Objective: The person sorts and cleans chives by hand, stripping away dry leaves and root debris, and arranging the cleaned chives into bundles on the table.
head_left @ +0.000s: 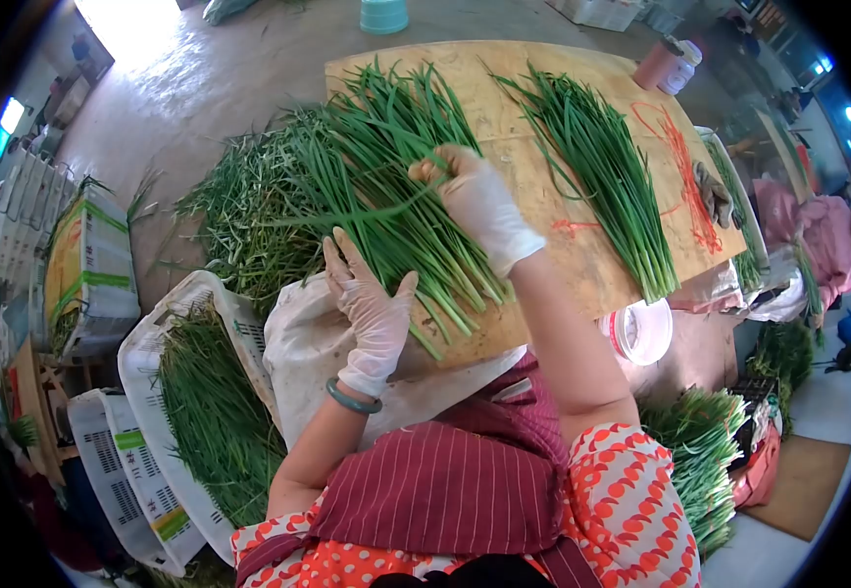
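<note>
A loose heap of long green chives [445, 257] lies on the left half of the wooden board [533, 265], pale stem ends towards me. My left hand [372, 304], in a thin whitish glove, rests open against the heap's left side, fingers apart. Over the heap, my right hand [475, 191], gloved likewise, is closed in a pinch on a few chive leaves [386, 211], which stretch leftward from its fingers. To the right lies a separate, neater bunch of chives [602, 162], touched by neither hand.
Red ties [680, 162] and a dark glove [713, 194] lie at the board's right. Jars [669, 67] stand at its far right corner. Trimmings [249, 196] pile up at left. A white crate [151, 363] holds more chives; a white bucket [643, 331] sits below the board.
</note>
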Tool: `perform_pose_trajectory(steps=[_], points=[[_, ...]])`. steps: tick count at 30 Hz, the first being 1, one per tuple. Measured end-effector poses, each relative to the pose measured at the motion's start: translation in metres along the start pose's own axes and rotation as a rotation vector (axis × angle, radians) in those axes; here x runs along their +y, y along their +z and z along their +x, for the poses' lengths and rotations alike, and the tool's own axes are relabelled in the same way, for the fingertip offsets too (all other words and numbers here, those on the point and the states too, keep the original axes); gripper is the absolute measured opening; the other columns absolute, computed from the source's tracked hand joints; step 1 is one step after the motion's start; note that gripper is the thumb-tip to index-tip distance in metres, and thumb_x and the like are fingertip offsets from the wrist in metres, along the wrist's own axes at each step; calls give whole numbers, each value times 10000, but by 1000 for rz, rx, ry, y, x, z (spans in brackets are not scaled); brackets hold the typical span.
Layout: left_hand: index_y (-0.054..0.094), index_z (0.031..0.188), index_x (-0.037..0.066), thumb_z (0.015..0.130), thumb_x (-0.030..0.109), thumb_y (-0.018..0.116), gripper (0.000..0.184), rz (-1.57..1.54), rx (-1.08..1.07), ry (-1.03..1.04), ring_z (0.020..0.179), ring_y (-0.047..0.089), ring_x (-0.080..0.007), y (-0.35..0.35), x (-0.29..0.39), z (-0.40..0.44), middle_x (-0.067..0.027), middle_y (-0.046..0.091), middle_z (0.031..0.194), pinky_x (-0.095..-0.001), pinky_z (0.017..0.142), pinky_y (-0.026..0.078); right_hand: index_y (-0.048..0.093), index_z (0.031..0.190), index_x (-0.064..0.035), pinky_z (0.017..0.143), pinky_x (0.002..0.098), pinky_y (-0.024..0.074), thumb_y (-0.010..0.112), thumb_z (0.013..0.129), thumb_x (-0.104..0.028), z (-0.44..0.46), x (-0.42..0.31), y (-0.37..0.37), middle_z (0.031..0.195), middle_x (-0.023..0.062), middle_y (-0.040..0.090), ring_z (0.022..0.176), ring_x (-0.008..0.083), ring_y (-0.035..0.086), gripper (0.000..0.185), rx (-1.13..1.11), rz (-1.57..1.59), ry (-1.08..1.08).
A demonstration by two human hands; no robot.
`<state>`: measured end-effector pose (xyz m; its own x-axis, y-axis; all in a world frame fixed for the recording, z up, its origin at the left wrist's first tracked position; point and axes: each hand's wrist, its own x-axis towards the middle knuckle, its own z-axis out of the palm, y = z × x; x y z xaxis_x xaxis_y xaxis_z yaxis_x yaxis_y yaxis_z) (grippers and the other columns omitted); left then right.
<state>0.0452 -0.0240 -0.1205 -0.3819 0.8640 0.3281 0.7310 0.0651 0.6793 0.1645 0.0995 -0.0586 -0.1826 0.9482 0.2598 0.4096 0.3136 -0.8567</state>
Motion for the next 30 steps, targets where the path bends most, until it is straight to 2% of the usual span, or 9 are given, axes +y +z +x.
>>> perform_pose_trajectory(steps=[3, 5, 8, 17, 19, 20, 21, 23, 30], points=[[67, 1449, 45, 649, 172, 775, 1076, 6, -11, 11, 1284, 235, -401, 0, -1, 0, -216, 153, 1448, -454, 1072, 217, 638, 977, -40, 661, 261, 460, 578, 880, -206, 28, -51, -24, 838, 44, 671, 726, 130, 595, 201, -58, -74, -43], [70, 1450, 49, 657, 177, 770, 1066, 6, -20, 20, 1284, 236, -399, -1, -2, -1, -214, 164, 1447, -459, 1071, 217, 634, 943, -14, 791, 397, 469, 551, 845, -242, 50, -100, -29, 933, 227, 625, 884, 344, 611, 261, -93, -107, -15], [124, 1449, 64, 685, 167, 746, 990, 21, -49, 50, 1285, 236, -401, -2, -1, 1, -217, 188, 1443, -468, 1069, 215, 631, 965, -18, 805, 414, 469, 550, 845, -256, 119, -109, -1, 923, 208, 630, 901, 351, 606, 278, -198, -828, -639], [476, 1312, 237, 764, 49, 617, 595, 193, -124, 338, 1258, 302, -393, -3, 3, 5, -137, 305, 1424, -475, 1055, 245, 618, 1007, -23, 811, 422, 473, 559, 844, -276, 134, -133, 5, 921, 190, 635, 908, 350, 608, 306, -298, -724, -762], [514, 1281, 241, 783, 41, 574, 540, 213, -148, 365, 1254, 307, -395, -5, 9, 8, -135, 322, 1418, -480, 1059, 231, 615, 1016, -24, 813, 424, 474, 562, 844, -280, 98, -103, -26, 921, 186, 637, 909, 349, 608, 313, -338, -806, -623], [514, 1281, 240, 793, 50, 560, 526, 226, -149, 413, 1255, 306, -396, -6, 12, 11, -136, 325, 1416, -480, 1061, 226, 583, 1151, -69, 749, 385, 505, 583, 814, -432, 70, -82, -41, 1023, 181, 627, 859, 318, 629, 495, -372, -998, -437], [514, 1281, 239, 802, 59, 546, 512, 241, -155, 457, 1256, 304, -398, -7, 14, 12, -138, 327, 1415, -479, 1063, 221, 534, 1140, 1, 867, 402, 463, 633, 782, -390, 40, -69, -54, 1044, 201, 616, 1011, 336, 578, 539, -365, -863, -142], [521, 1271, 223, 823, 91, 532, 468, 221, -213, 489, 1263, 302, -387, -5, 16, 16, -132, 339, 1405, -477, 1062, 225, 457, 1227, 19, 877, 401, 456, 666, 747, -418, -11, -30, -67, 1087, 224, 596, 1029, 339, 571, 681, -344, -925, 113], [583, 899, 89, 778, 84, 616, 125, 34, -175, 538, 1216, 381, -369, 7, 1, 17, -111, 513, 1230, -473, 1030, 283, 379, 1341, -48, 887, 408, 429, 629, 804, -349, -55, 24, -85, 1170, 240, 540, 1059, 382, 539, 665, -255, -597, 276]])
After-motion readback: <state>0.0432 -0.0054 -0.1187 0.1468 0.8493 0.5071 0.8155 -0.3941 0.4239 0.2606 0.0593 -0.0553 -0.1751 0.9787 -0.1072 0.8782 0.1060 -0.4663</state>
